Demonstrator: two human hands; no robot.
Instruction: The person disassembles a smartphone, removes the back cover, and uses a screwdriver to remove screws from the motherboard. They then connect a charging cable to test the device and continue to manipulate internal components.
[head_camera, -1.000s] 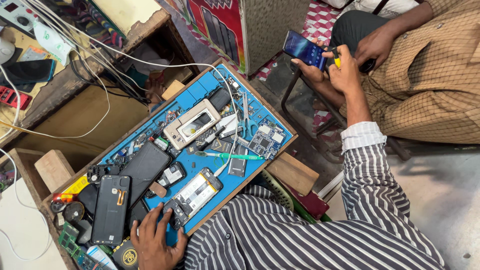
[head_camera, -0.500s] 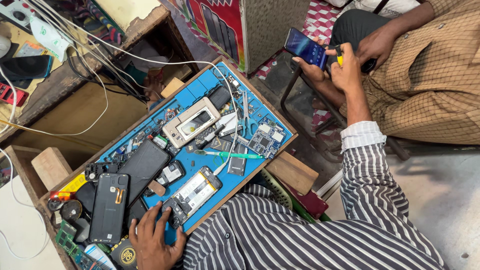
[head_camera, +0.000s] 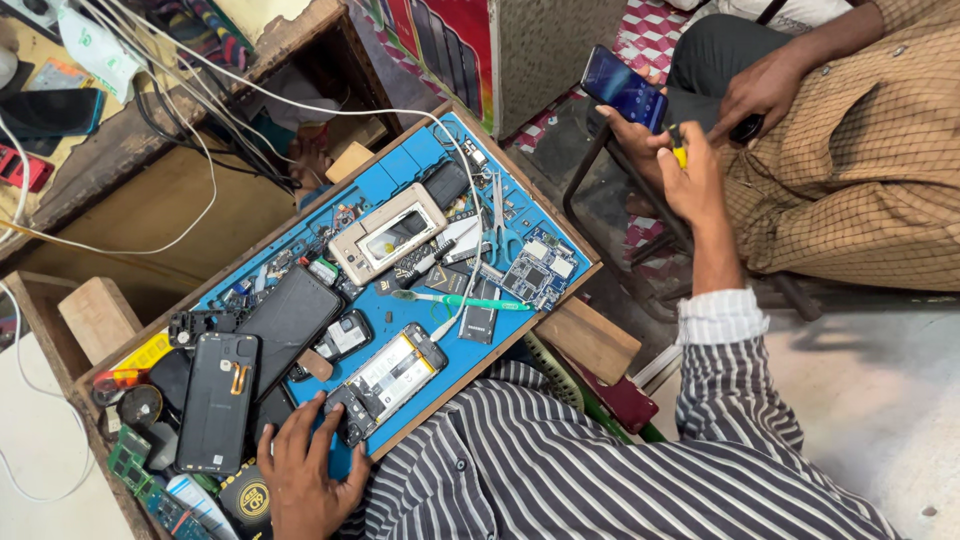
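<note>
Opened phone (head_camera: 385, 380) is being pinned at 6 o'clock on the blue mat (head_camera: 405, 165) by spread left hand (head_camera: 305, 480) fingers; a yellow tool (head_camera: 680, 155) is being pinched in right hand (head_camera: 690, 180) at 2 o'clock.

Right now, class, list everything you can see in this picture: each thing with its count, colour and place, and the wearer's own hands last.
work mat: one, blue, in a wooden tray at centre
opened phone: one, silver and white inside, near edge of mat
phone back covers: two, black, left part of mat
phone frame: one, beige, middle of mat
toothbrush: one, green, right of middle
circuit board: one, blue-grey, right corner
tweezers: one pair, silver, upper right
cables: several, white and black, upper left
seated person's phone: one, dark blue, top
left hand: touching the opened phone
right hand: holding a small yellow tool
</note>
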